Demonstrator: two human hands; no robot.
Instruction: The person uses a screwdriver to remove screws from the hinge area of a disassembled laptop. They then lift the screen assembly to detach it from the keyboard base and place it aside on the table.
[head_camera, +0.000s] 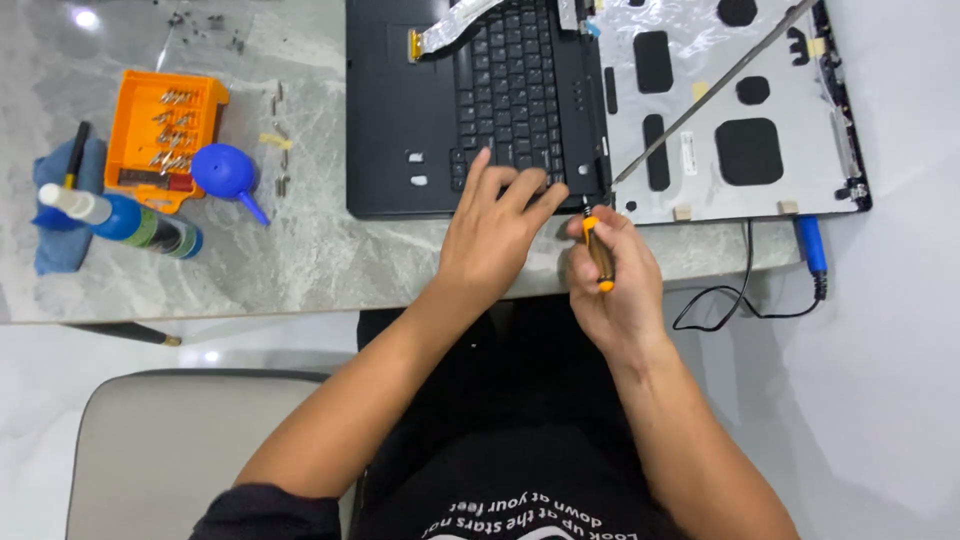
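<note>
Head view: laptop (480, 110) screen already stripped, hinge screw in work.
Right hand (612, 275) grips orange screwdriver (598, 252); left hand (495, 225) rests spread on keyboard edge.

An electronics repair bench: opened laptop (480, 100), orange bit case (165, 130), marble table (300, 260).

1. The scene was bright and evenly lit from overhead.
2. A lamp's glare spot showed on the glossy worktop (85, 18) at the upper left.
3. Shadows were soft and short.
4. Wide-angle bending curved the edges.
5. Focus was sharp, with no motion blur.
</note>
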